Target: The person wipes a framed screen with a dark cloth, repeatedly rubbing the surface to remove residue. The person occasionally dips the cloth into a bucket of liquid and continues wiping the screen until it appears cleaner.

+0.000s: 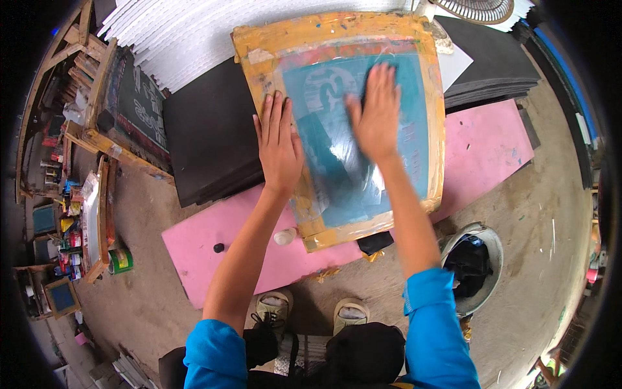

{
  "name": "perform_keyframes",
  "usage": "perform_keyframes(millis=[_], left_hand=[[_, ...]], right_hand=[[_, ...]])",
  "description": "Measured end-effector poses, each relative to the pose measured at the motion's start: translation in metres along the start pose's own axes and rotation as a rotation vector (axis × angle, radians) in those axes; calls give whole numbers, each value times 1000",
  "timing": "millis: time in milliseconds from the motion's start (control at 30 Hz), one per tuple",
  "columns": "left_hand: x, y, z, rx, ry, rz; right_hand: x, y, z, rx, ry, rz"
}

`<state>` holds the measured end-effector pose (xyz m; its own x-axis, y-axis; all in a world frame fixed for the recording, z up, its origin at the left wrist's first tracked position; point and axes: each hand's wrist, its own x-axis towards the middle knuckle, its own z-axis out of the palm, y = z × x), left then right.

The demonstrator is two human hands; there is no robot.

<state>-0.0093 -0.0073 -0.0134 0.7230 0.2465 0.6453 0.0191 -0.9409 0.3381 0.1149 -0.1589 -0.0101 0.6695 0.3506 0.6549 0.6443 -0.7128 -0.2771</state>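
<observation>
A screen-printing frame (324, 31), its wooden border wrapped in yellowish tape, lies tilted before me. Across its teal mesh (317, 178) run pale stencil shapes, and a glossy area (343, 149) reflects light in the middle. My left hand (280, 146) rests flat on the taped left border, fingers stretched forward. On the upper right of the mesh, my right hand (377, 117) lies with fingers extended and thumb apart, slightly smeared by motion. A dark patch beside its fingers may be shadow; I cannot tell.
Under the frame lie a pink board (483, 142) and stacked black sheets (210, 129). White sheets (175, 32) fill the back. A bucket with dark cloth (492, 259) stands at right; another frame (162, 170), a green can (120, 260) and paint containers (71, 243) are left. A fan (479, 8) is behind.
</observation>
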Motion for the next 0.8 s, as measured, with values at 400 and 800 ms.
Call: perform_keyframes(millis=[400,800], left_hand=[[1,2,3,-13,28,15],[-1,-4,0,97,4,26]], right_hand=[[-51,23,-23,-63,-101,21],[-107,-23,-20,-2,-435,-262]])
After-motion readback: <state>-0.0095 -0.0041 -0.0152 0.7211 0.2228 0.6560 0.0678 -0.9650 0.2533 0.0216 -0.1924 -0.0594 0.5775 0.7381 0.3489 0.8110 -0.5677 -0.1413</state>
